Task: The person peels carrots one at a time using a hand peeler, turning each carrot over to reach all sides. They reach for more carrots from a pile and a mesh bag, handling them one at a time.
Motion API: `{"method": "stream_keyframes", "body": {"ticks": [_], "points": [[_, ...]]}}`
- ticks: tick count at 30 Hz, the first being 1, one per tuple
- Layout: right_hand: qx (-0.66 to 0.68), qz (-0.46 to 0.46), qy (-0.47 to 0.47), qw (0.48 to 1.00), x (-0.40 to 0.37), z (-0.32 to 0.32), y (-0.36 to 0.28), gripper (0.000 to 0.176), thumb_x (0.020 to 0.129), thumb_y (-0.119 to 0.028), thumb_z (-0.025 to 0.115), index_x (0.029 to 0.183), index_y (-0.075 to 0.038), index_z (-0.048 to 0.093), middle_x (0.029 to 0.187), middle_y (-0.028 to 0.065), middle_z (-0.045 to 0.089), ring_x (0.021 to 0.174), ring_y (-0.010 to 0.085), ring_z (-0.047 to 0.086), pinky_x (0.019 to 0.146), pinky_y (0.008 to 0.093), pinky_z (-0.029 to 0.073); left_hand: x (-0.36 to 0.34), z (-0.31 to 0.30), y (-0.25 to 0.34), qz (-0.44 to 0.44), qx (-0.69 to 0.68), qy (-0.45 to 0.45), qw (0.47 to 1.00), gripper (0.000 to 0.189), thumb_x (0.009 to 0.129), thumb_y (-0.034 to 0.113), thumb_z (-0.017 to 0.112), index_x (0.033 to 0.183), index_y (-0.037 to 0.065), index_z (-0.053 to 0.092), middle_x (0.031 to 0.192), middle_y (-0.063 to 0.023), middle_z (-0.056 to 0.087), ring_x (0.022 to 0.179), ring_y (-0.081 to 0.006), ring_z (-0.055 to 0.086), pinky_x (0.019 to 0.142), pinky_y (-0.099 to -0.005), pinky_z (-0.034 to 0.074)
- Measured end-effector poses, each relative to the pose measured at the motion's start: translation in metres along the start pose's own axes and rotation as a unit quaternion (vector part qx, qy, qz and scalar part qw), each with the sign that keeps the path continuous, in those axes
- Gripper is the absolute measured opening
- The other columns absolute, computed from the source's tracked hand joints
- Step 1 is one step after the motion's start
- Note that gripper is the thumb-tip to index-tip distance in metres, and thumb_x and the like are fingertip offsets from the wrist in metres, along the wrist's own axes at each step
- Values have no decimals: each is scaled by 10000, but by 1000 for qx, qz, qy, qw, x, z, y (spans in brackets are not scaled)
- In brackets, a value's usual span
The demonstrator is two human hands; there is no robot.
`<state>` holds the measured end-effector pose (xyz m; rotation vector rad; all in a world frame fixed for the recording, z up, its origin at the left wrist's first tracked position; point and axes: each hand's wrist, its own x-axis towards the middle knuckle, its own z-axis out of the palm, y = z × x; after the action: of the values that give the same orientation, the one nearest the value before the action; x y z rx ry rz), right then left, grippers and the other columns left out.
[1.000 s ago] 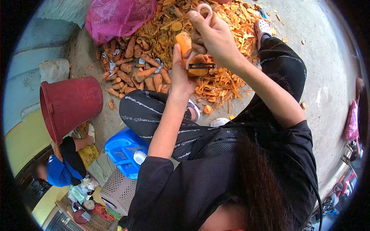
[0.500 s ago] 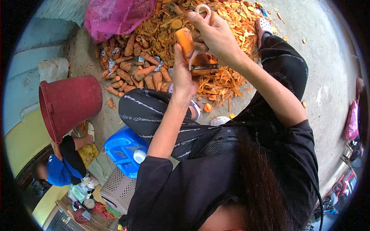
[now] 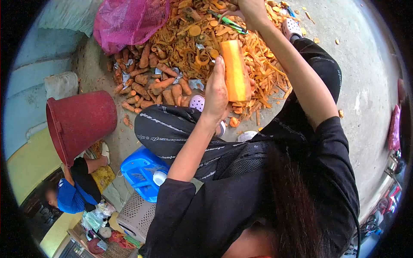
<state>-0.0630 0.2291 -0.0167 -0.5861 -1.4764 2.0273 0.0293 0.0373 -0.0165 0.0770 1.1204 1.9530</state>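
Note:
My left hand (image 3: 216,92) is closed round the lower side of a thick carrot (image 3: 235,71), held upright. Most of its visible surface is bright orange and peeled, with some darker skin along the right edge. At the top edge of the view is my right hand (image 3: 253,12), partly cut off and away from the carrot. A pale pink part of the peeler shows beside its fingers. Below that hand, a green-handled knife (image 3: 230,23) lies on the heap of carrot peelings (image 3: 262,71). Unpeeled carrots (image 3: 161,84) lie left of the heap.
A pink mesh bag (image 3: 129,23) rests behind the carrots. On the left are a tilted red bucket (image 3: 81,122), a blue jerrycan (image 3: 144,170) and a perforated grey-brown crate (image 3: 137,215). Another person (image 3: 75,195) sits beyond the bucket. Concrete floor (image 3: 365,86) extends to the right.
My right hand has moved up and away from the carrot with the peeler. The carrot now stands upright in my left hand, its long peeled side showing. The green-handled knife has come into view.

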Motion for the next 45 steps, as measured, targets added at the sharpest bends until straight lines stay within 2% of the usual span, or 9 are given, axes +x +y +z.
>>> {"method": "stream_keyframes", "body": {"ticks": [4,7,11,15,17,23,27,38,45], "points": [[-235,-354,-17,905,12,-2,0,160,963,-208,447,886,-89,374,678,10,411,468,89,386,429,257,415,6,-9,5,-39,-73,84,993,536,933,525,380,1187,56,436,974,-107,560,800,-227,621,701,-385,550],[53,-101,-154,981,-40,12,-43,168,978,-213,429,882,-99,351,666,-10,402,464,68,371,415,227,389,19,-17,8,-37,-127,157,979,490,928,509,408,1168,85,467,994,-86,575,852,-227,608,757,-401,521],[45,42,-194,979,-82,20,-58,178,982,-223,420,863,-123,332,642,-37,353,466,43,350,401,205,357,20,-30,14,-7,-147,138,979,402,958,443,358,1145,122,512,941,-67,614,852,-209,601,736,-391,498],[-42,-6,-188,981,-102,25,-49,168,985,-220,410,878,-101,357,664,-36,364,509,39,333,440,198,334,23,-29,16,-8,-139,152,979,430,972,457,291,1177,131,483,979,-57,610,882,-193,605,748,-363,513],[5,92,-193,977,-107,27,-54,171,979,-214,424,868,-94,374,679,-35,365,540,40,330,470,201,333,20,-24,20,-19,-141,171,975,431,976,454,281,1188,133,476,1022,-51,601,913,-187,607,760,-353,520],[-83,-10,-178,981,-102,24,-40,186,961,-233,453,849,-93,404,686,-26,385,576,60,396,512,232,393,16,-21,20,-20,-110,135,985,442,968,468,311,1167,120,494,1061,-30,593,948,-167,605,793,-352,520],[60,67,-231,969,-106,20,-27,230,969,-262,462,832,-117,349,603,-54,323,463,24,296,396,192,293,16,-21,19,-31,-132,141,981,515,954,532,295,1038,69,506,916,-66,599,807,-144,609,736,-314,522],[33,94,-233,967,-102,19,-23,222,968,-262,467,843,-118,354,604,-57,323,464,26,305,398,192,285,12,-18,15,3,-133,125,983,494,970,482,301,1152,72,506,1040,-54,602,974,-177,590,850,-363,483],[87,200,-200,955,-101,23,-26,230,944,-254,503,838,-105,363,624,-46,350,471,26,371,476,239,515,13,-26,8,60,-98,144,983,496,986,455,264,1131,50,509,1040,-67,600,975,-177,588,854,-360,488]]}}
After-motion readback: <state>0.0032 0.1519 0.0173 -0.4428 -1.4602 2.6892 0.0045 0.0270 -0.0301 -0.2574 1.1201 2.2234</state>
